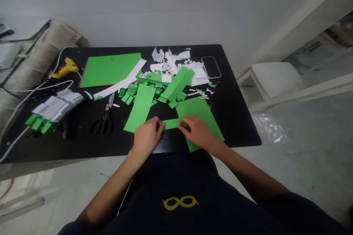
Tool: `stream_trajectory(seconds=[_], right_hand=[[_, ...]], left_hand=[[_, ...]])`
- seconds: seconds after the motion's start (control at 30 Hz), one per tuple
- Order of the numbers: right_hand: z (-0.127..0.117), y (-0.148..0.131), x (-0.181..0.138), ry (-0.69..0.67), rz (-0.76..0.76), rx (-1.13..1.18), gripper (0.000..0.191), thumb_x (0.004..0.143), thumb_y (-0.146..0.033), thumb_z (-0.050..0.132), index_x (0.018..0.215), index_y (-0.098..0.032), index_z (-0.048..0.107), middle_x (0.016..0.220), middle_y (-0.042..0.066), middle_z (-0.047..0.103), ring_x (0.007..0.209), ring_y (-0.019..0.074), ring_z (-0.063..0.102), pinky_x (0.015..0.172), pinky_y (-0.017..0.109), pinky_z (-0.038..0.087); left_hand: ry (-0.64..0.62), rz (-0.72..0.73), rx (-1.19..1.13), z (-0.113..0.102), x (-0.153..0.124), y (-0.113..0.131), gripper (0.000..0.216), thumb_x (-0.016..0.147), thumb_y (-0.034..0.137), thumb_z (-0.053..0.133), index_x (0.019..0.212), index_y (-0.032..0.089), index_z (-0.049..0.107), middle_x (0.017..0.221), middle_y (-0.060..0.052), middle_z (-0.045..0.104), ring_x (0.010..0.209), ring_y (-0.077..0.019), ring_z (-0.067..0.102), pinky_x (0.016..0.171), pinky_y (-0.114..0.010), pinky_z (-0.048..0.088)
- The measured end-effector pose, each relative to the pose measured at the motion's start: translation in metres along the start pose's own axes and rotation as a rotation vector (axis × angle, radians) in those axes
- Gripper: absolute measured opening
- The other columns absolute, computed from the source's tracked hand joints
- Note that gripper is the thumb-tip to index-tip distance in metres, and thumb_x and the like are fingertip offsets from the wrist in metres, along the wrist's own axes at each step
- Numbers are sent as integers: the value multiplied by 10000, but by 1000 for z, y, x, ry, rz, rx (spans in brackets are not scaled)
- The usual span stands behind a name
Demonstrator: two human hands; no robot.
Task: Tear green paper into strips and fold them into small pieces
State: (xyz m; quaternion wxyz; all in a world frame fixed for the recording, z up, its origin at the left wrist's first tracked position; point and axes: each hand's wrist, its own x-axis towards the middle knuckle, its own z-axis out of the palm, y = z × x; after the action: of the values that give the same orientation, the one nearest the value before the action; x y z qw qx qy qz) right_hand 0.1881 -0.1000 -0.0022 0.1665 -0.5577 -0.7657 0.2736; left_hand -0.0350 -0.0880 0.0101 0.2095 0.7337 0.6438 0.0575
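Observation:
A short green paper strip (171,123) lies near the front edge of the black table (237,117). My left hand (148,136) pinches its left end with curled fingers. My right hand (196,131) is closed on its right end, resting over a larger green sheet (200,112). A long green rectangle (140,107) lies just left of the strip. Behind them sits a heap of small green pieces (154,88) and white scraps (171,64).
Black scissors (104,119) lie left of my hands. A yellow glue gun (64,68) with its cord, a big green sheet (110,69), a stack of white and green pieces (52,110) and a phone (211,67) also sit on the table. A white stool (275,77) stands right.

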Motion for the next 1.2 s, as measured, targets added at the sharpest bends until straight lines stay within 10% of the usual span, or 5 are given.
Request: stream_trajectory(seconds=[0.4, 0.8, 1.2], right_hand=[[-7, 2, 6, -35, 33, 86, 99, 974, -192, 740, 923, -218, 660, 806, 2, 648, 759, 184, 607, 698, 306, 445], [-2, 1, 8, -20, -391, -135, 112, 1008, -185, 755, 1119, -191, 766, 1171, 98, 746, 1105, 265, 687, 1031, 432, 565], [6, 1, 6, -37, -430, -233, 186, 1072, -107, 599, 1124, -189, 757, 1103, 108, 756, 1007, 262, 672, 896, 412, 570]], left_hand=[[111, -63, 81, -18, -14, -57, 230, 981, 436, 685, 838, 256, 687, 826, -41, 779, 730, -262, 716, 598, -302, 347], [240, -30, -143, -18, -21, -57, 292, 968, 475, 586, 824, 229, 651, 758, -31, 707, 674, -221, 645, 661, -313, 397], [308, 59, -323, -18, -21, -55, 288, 966, 456, 604, 817, 221, 677, 774, -12, 733, 661, -180, 641, 686, -305, 464]])
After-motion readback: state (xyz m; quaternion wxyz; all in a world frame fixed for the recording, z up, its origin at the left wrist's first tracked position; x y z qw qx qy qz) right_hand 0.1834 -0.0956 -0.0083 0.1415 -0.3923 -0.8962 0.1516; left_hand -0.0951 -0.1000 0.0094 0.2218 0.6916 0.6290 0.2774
